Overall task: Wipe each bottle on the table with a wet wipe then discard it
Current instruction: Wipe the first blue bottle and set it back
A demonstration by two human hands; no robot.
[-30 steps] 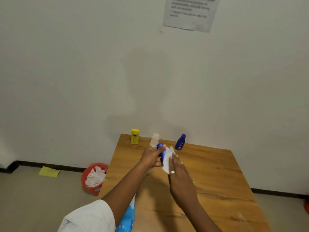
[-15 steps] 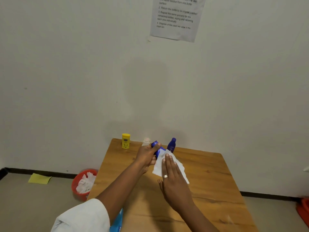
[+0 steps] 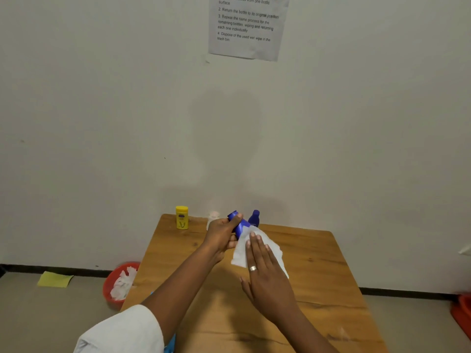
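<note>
My left hand (image 3: 222, 235) grips a blue bottle (image 3: 239, 223), tilted with its cap up and to the left, above the wooden table (image 3: 318, 271). My right hand (image 3: 265, 271) lies with straight fingers on a white wet wipe (image 3: 239, 253) and presses it against the bottle's lower body. A yellow bottle (image 3: 182, 217), a pale clear bottle (image 3: 213, 218) and a second blue bottle (image 3: 254, 218) stand in a row at the table's far edge by the wall.
A red bin (image 3: 114, 284) with crumpled white wipes stands on the floor left of the table. A yellow cloth (image 3: 54, 279) lies by the wall. A blue wipe pack (image 3: 171, 342) peeks out under my left sleeve. Something red (image 3: 462, 314) sits at far right.
The wipe has opened out from a folded wad into a spread sheet under my right hand. My right fingers have slid up the bottle; my left hand keeps its grip.
</note>
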